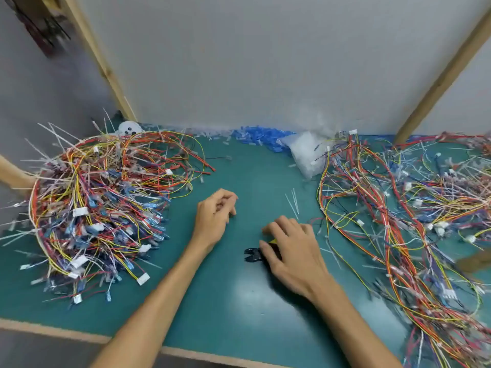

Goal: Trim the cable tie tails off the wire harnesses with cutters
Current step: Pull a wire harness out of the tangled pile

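A big tangled heap of wire harnesses [101,208] with white cable tie tails sticking out lies on the left of the green table [225,301]. A second spread of harnesses [398,208] covers the right side. My right hand [292,251] lies over the cutters [252,254]; their black jaws poke out to the left and a bit of yellow handle shows under my fingers, which curl round them. My left hand [215,213] rests on the mat between the piles with fingers loosely curled and nothing in it. A few cut white tie tails [292,203] lie just beyond my right hand.
A clear bag of white parts [308,155] and a strip of blue pieces [260,136] lie at the back against the grey wall. Wooden posts stand at the back left and right. The table's front edge runs across the bottom left.
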A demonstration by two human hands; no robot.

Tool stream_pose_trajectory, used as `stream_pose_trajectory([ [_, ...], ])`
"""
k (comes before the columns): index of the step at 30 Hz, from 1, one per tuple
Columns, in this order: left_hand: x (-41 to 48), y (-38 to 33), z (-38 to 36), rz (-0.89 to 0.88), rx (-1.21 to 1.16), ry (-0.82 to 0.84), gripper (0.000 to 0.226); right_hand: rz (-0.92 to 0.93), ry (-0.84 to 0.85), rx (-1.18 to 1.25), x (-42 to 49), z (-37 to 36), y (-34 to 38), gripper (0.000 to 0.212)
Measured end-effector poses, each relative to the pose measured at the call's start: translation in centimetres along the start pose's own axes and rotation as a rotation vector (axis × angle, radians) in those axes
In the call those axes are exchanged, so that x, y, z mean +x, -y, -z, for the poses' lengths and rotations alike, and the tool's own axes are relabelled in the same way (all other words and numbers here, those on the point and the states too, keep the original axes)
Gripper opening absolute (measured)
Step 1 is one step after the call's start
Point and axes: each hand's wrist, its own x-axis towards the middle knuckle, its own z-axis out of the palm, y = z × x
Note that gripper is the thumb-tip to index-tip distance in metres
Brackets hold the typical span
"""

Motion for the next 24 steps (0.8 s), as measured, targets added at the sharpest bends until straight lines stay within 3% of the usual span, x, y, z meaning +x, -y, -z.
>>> stream_pose_trajectory([
  [2,-0.2,0.2,0.0,0.002,-0.032,-0.023,0.012,0.054,0.043,-0.031,-0.8,0.1,-0.7,0.037],
  [6,-0.4,0.7,-0.7,-0.017,0.039,0.05,0.011,0.098,0.318,-0.05,-1.9,0.9,-4.6,0.08],
  [8,-0.7,0.6,-0.5,-0.018,0.047,0.098,0.011,0.106,0.313,-0.021,-2.4,1.0,-5.5,0.081],
  [12,-0.5,0.0,0.2,0.013,0.042,0.087,0.012,0.134,0.144,0.0,-2.2,0.9,-4.1,0.051],
  [19,0.8,-0.4,1.2,0.121,-0.035,0.04,0.015,-0.04,-0.156,0.148,1.2,-1.7,-0.5,0.026],
  [21,1.5,0.3,1.6,0.165,-0.119,0.001,0.016,-0.113,-0.226,0.257,2.1,-2.8,-0.8,0.031],
  [24,1.1,1.2,1.3,0.15,-0.25,-0.017,0.015,-0.221,-0.329,0.508,2.4,-3.6,-2.1,0.056],
])
